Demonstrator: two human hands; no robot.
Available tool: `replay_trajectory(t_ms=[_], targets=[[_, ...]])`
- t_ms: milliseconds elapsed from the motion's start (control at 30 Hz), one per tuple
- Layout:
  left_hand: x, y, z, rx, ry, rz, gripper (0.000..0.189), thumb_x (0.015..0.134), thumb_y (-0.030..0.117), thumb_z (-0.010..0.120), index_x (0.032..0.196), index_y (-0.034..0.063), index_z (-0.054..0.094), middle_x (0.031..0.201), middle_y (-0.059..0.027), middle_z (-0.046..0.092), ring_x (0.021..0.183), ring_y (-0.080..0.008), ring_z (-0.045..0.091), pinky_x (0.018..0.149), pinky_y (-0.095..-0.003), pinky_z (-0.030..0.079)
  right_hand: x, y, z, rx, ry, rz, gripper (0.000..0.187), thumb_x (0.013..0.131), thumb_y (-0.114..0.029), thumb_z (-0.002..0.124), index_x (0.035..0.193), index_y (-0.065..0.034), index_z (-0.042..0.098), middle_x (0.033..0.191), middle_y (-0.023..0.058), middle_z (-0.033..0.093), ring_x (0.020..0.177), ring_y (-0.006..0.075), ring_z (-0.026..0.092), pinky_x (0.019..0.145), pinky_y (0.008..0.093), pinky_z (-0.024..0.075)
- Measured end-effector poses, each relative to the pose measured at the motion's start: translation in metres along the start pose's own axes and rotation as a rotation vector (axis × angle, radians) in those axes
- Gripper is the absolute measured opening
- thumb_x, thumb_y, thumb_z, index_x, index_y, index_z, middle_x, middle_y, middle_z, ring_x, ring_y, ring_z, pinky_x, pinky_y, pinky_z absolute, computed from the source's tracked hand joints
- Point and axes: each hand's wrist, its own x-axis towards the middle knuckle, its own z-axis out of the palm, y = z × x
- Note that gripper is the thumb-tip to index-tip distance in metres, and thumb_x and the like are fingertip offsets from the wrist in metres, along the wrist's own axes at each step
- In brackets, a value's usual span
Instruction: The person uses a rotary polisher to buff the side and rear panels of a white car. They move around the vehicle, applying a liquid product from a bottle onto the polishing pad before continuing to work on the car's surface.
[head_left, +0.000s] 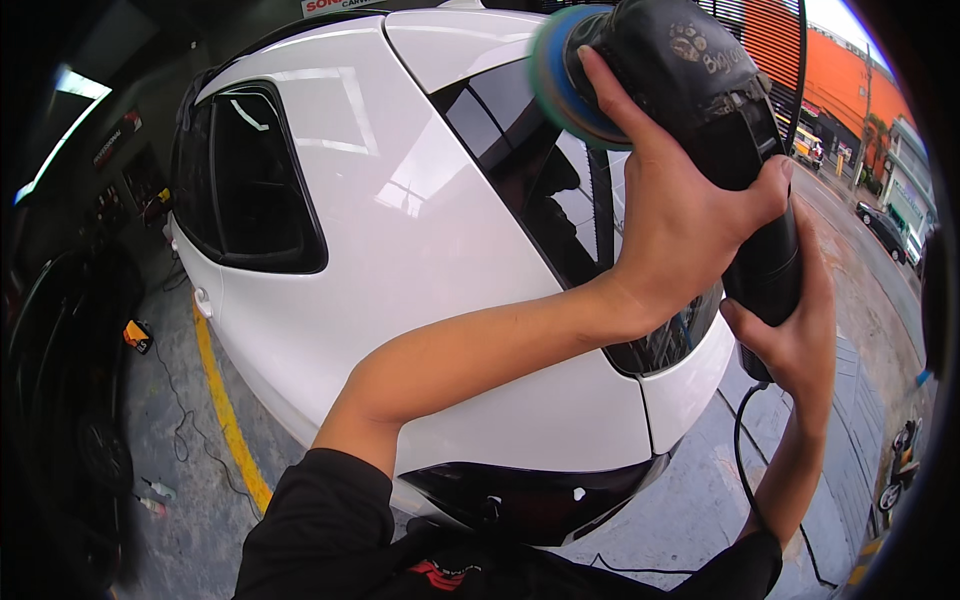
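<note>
A black electric car polisher (690, 82) is held in both hands at the upper right. Around its head, close behind the backing plate, is my left hand (675, 202). My right hand (799, 322) grips the rear of the body, where the power cord (742, 442) comes out. The round green-and-blue polishing pad (559, 75) has a blurred outer edge. It lies over the upper tailgate of a white car (360, 187), beside the dark rear window (517, 150). Whether the pad touches the surface, I cannot tell.
Below my arms is the car's dark tail-lamp area (525, 495). A black car (67, 390) stands at left, past a yellow floor line (225, 405). Bottles (154, 499) and an orange-and-black box (138, 335) are on the floor. A motorcycle (900, 465) stands at right.
</note>
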Motion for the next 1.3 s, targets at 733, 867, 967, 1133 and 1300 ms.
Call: replay_trajectory(t_ms=[733,867,967,1133,1300], targets=[[-0.009,0.012,0.007,-0.081,0.057,-0.010,0.124,0.075,0.015,0.073,0.140,-0.0021,-0.031,0.110,-0.0262,0.058,0.101,-0.0338,0.063,0.096,-0.0361,0.047,-0.006,-0.019,-0.014,-0.049,-0.073,0.104,0.092,0.055,-0.025,0.074,0.140,-0.0029,0.045,0.112,0.0158,0.062,0.101,0.0252,0.063,0.094,0.0353,0.0462],[-0.015,0.017,0.004,-0.094,0.073,-0.015,0.123,0.075,0.014,0.073,0.140,-0.0018,-0.031,0.106,-0.0264,0.060,0.095,-0.0371,0.064,0.095,-0.0367,0.049,-0.014,-0.026,-0.012,0.018,-0.066,0.143,0.093,0.055,-0.026,0.074,0.140,-0.0021,0.045,0.111,0.0143,0.063,0.099,0.0238,0.063,0.092,0.0352,0.0463],[-0.003,0.024,-0.001,-0.080,0.035,-0.050,0.122,0.075,0.013,0.072,0.140,-0.0019,-0.031,0.102,-0.0284,0.061,0.088,-0.0392,0.066,0.089,-0.0386,0.053,-0.008,-0.035,-0.011,-0.018,-0.072,0.224,0.093,0.055,-0.025,0.074,0.140,-0.0015,0.044,0.110,0.0137,0.063,0.098,0.0230,0.063,0.092,0.0349,0.0465],[-0.020,0.027,-0.006,-0.125,0.039,-0.043,0.125,0.076,0.015,0.074,0.139,-0.0024,-0.033,0.112,-0.0339,0.055,0.097,-0.0409,0.064,0.090,-0.0407,0.052,-0.021,-0.053,-0.013,-0.031,-0.101,0.276,0.096,0.054,-0.027,0.076,0.140,-0.0002,0.043,0.111,0.0133,0.062,0.098,0.0223,0.063,0.091,0.0342,0.0468],[-0.018,0.023,-0.008,-0.050,0.026,0.021,0.125,0.080,0.020,0.077,0.135,-0.0086,-0.032,0.114,-0.0204,0.055,0.094,-0.0244,0.064,0.086,-0.0294,0.054,-0.025,-0.056,-0.012,-0.042,-0.074,0.324,0.099,0.052,-0.027,0.078,0.141,0.0006,0.042,0.113,0.0138,0.061,0.101,0.0233,0.062,0.092,0.0347,0.0469]])
